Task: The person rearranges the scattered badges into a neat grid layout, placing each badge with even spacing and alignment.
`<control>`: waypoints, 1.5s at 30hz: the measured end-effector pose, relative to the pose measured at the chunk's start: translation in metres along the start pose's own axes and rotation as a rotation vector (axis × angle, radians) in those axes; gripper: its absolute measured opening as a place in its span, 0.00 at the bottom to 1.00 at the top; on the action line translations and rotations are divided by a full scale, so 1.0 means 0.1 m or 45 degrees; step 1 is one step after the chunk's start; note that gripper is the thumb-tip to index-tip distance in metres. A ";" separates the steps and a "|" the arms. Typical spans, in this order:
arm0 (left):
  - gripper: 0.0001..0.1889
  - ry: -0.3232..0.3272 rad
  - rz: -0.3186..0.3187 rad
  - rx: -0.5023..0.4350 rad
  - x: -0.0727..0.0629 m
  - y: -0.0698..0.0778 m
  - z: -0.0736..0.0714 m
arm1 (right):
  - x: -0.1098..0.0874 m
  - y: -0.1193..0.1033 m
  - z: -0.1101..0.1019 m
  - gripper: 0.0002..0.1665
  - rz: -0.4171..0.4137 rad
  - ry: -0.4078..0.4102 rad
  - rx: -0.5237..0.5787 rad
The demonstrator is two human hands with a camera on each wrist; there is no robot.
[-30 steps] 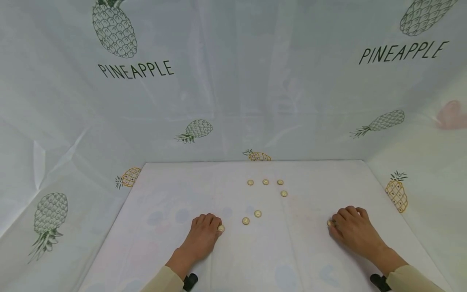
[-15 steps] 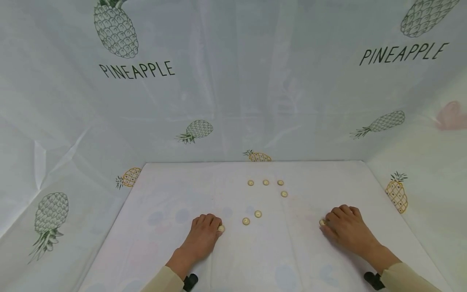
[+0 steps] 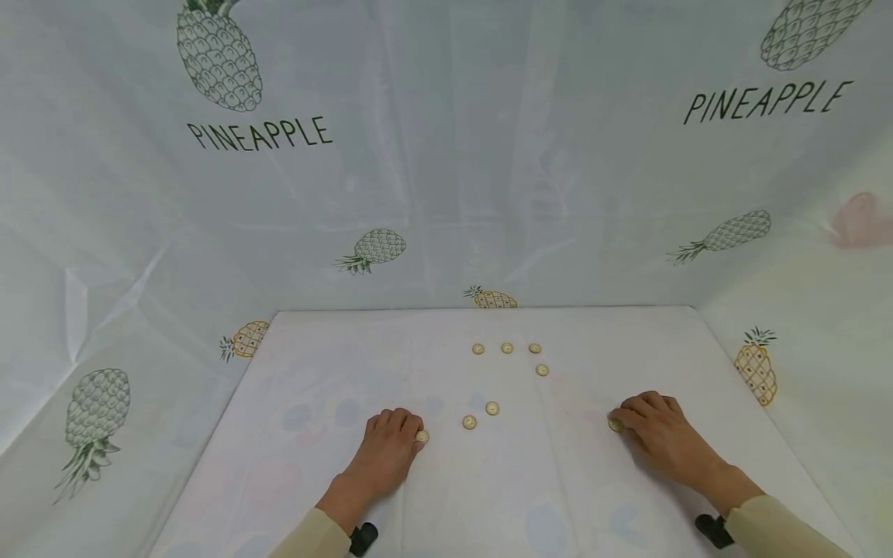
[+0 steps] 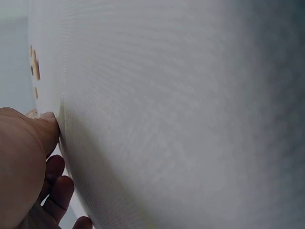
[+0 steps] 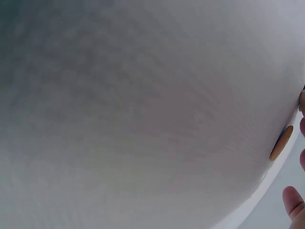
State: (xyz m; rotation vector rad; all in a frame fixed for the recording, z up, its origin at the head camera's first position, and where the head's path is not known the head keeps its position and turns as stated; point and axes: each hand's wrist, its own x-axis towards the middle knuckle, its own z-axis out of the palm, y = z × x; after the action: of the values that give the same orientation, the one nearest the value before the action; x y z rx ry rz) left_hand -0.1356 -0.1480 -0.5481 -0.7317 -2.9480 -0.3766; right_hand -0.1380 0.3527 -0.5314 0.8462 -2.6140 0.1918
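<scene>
Likely for steadiness, the left hand (image 3: 391, 448) pinches a round beige disc (image 3: 422, 436); I cannot tell whether the right hand (image 3: 661, 435) clamps its round yellowish disc (image 3: 615, 425).

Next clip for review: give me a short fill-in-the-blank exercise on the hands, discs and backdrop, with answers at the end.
1. In the head view, ____ pale discs lie apart from both hands.
2. Of the left hand and the right hand, the ____ one is nearer those discs.
3. The word printed on the backdrop is ____.

Missing words: six; left; PINEAPPLE.
</scene>
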 end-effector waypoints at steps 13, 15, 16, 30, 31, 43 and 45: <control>0.09 -0.002 0.014 0.007 0.00 0.04 -0.09 | 0.03 0.00 0.02 0.14 0.037 0.021 -0.035; 0.09 -0.021 0.001 0.004 0.00 0.06 -0.12 | 0.03 0.02 0.02 0.14 0.023 0.016 -0.040; 0.09 -0.031 -0.008 0.002 0.00 0.07 -0.13 | 0.04 0.03 0.03 0.14 0.014 0.012 -0.044; 0.06 -0.072 -0.045 -0.011 0.02 0.08 -0.12 | 0.09 0.10 0.05 0.14 -0.050 -0.048 -0.034; 0.06 -0.071 -0.046 -0.010 0.02 0.07 -0.12 | 0.10 0.10 0.05 0.14 -0.051 -0.048 -0.035; 0.06 -0.046 -0.039 -0.020 0.01 0.10 -0.15 | 0.17 0.16 0.11 0.26 -0.159 0.053 -0.169; 0.06 -0.040 -0.036 -0.019 0.01 0.10 -0.15 | 0.18 0.15 0.12 0.28 -0.161 0.061 -0.186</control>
State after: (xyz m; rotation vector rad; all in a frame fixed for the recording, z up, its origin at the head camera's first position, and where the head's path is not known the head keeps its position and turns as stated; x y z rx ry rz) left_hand -0.1311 -0.1428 -0.5313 -0.7044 -2.9909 -0.3932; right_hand -0.1641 0.3528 -0.5353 0.9394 -2.4852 -0.0137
